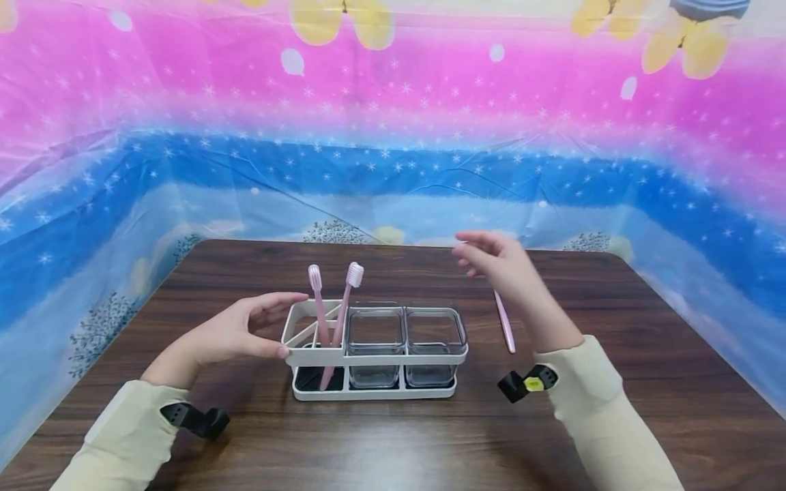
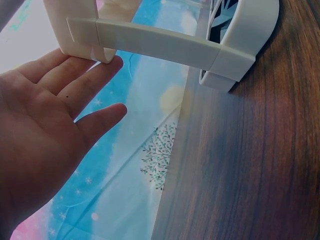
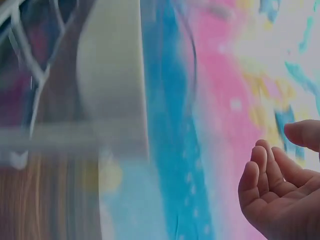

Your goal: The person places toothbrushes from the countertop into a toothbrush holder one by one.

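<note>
A white toothbrush holder [image 1: 316,356] stands on the table in the head view, two pink toothbrushes [image 1: 321,310] leaning in its left section. Two clear square cups [image 1: 376,331] fill its other sections. At the left end, my left hand [image 1: 236,334] has the thumb by the front corner and the fingers along the back. The left wrist view shows fairly straight fingers [image 2: 82,92] against the holder's rim [image 2: 82,30]. My right hand [image 1: 494,262] hovers off to the right, fingers loosely bent, nothing between them. A pink handle [image 1: 506,327] lies below it, partly hidden by the hand.
The brown wooden table [image 1: 233,443] ends at the back against a pink and blue patterned cloth [image 1: 405,170], which also runs along both sides. Black wrist cameras [image 1: 195,419] sit on both sleeves.
</note>
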A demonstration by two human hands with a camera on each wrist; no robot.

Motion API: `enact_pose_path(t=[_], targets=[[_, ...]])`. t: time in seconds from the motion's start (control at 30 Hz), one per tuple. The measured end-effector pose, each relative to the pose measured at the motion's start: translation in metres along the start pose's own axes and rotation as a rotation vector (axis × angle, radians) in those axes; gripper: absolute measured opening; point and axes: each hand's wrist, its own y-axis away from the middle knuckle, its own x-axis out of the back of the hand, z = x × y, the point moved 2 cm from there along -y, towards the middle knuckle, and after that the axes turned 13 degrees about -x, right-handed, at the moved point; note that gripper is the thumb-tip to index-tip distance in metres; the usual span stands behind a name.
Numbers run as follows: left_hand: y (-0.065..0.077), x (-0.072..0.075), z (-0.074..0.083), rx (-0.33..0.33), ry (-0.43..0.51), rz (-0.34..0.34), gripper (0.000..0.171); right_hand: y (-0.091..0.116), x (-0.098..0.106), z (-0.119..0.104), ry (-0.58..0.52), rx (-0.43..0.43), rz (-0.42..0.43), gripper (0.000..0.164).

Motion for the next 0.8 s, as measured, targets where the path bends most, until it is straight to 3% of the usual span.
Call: enact_pose_path(t=[0.17, 0.33, 0.53, 0.8], targets=[[0.000, 0.000, 0.001, -0.002, -0.003, -0.001, 0.071, -0.011, 0.034, 0.029, -0.109, -0.080, 0.045, 0.050], [0.000, 0.000, 0.000, -0.003, -0.001, 0.000, 0.071, -0.018, 0.052, 0.059, -0.056, -0.151, 0.091, 0.055], [0.001, 0.001, 0.000, 0.000, 0.004, 0.001, 0.071, -0.033, 0.057, 0.091, 0.074, -0.216, 0.137, 0.055], [0.000, 0.000, -0.001, 0.000, 0.025, -0.004, 0.071, -0.049, 0.044, 0.127, 0.181, -0.253, 0.154, 0.055]])
